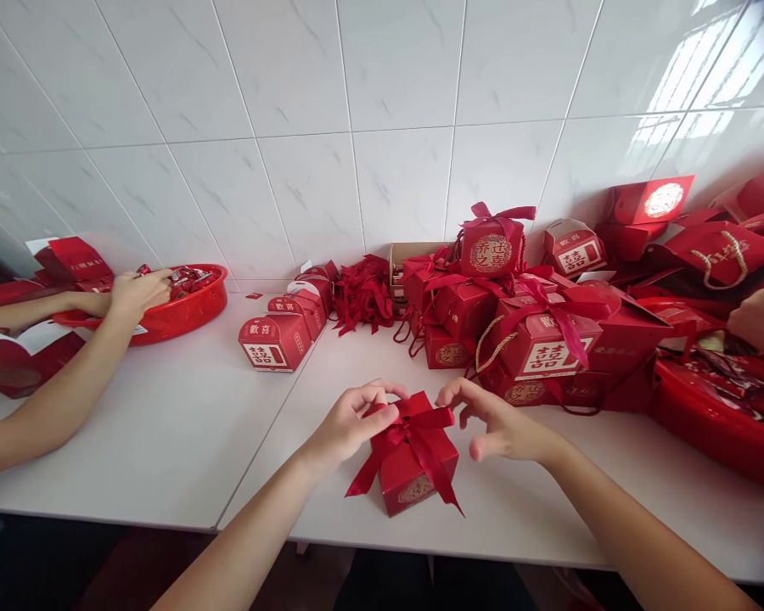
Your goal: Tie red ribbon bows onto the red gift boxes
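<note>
A small red gift box [413,471] with a gold emblem stands on the white table, close to its front edge. A dark red ribbon [424,424] is tied in a bow on its top, and two tails hang down over the sides. My left hand [356,424] has thumb and fingers closed on the bow's left loop. To the right of the bow, my right hand [493,424] is open, its fingers apart and curved, with the index fingertip near the right loop.
Red boxes [277,339] line up at back left, beside a ribbon pile [364,293]. Tied boxes [464,310] are heaped at back right. Red basins [188,314] of wrapped sweets stand on both sides, with other people's hands [137,293] at them. A tiled wall [306,68] rises behind.
</note>
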The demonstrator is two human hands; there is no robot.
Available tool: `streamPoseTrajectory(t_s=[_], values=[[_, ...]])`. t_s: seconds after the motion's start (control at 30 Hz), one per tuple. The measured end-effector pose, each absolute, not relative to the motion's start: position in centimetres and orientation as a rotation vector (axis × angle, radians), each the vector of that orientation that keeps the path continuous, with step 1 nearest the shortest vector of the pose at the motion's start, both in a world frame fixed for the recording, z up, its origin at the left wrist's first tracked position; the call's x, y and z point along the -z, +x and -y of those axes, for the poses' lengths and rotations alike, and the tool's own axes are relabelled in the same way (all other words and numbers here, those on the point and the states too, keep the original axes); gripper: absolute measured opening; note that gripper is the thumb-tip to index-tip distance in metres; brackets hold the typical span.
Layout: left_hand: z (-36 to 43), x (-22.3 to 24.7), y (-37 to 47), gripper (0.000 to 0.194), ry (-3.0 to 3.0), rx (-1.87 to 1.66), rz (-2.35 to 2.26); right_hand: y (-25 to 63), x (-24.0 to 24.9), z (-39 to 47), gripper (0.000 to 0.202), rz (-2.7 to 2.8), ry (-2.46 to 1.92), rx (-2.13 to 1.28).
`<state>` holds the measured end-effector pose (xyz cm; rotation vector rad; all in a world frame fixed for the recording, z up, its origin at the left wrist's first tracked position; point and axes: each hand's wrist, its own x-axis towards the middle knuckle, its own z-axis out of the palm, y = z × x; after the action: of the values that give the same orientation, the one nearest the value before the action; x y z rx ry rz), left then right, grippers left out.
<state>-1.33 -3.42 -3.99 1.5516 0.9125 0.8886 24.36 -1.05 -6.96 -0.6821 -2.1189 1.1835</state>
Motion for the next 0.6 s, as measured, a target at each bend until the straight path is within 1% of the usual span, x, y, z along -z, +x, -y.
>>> streamPoseTrajectory(t_s=[0.07,0.1,0.13,0.17,0.23,0.27,0.3,0.37,0.4,0.47,0.53,0.6], values=[[3.2,4.1,-1.5,0.045,1.456,-0.867,-0.854,24.5,7.8,1.0,0.102,2.163,-0.693,-1.321],[3.1,4.1,-1.6,0.048,1.423,-0.855,-0.84,24.5,8.1,1.0,0.117,2.201,-0.712,-1.355],[3.0,4.1,-1.6,0.05,1.402,-0.849,-0.837,24.5,8.4,1.0,0.127,2.237,-0.731,-1.363],[3.0,4.0,-1.6,0.051,1.394,-0.849,-0.842,24.5,8.5,1.0,0.133,2.267,-0.742,-1.358],[2.9,3.7,-1.6,0.053,1.397,-0.836,-0.879,24.6,8.2,1.0,0.132,2.303,-0.691,-1.349],[2.8,3.5,-1.6,0.054,1.402,-0.826,-0.9,24.6,7.7,1.0,0.125,2.296,-0.623,-1.357],[2.8,3.3,-1.6,0.054,1.405,-0.818,-0.918,24.7,7.0,1.1,0.113,2.262,-0.545,-1.371],[2.8,2.9,-1.6,0.053,1.415,-0.802,-0.945,24.4,5.4,1.4,0.079,2.123,-0.473,-1.369],[2.9,2.7,-1.6,0.052,1.427,-0.794,-0.953,24.0,4.6,1.6,0.061,2.048,-0.508,-1.319],[3.0,2.2,-1.6,0.051,1.469,-0.778,-0.963,22.9,3.3,2.2,0.032,1.98,-0.678,-1.112],[3.1,1.6,-1.6,0.051,1.525,-0.761,-0.983,21.4,2.4,2.7,0.015,2.038,-0.797,-0.883],[3.2,1.1,-1.5,0.051,1.576,-0.742,-1.011,20.1,1.9,2.9,0.009,2.14,-0.824,-0.732]])
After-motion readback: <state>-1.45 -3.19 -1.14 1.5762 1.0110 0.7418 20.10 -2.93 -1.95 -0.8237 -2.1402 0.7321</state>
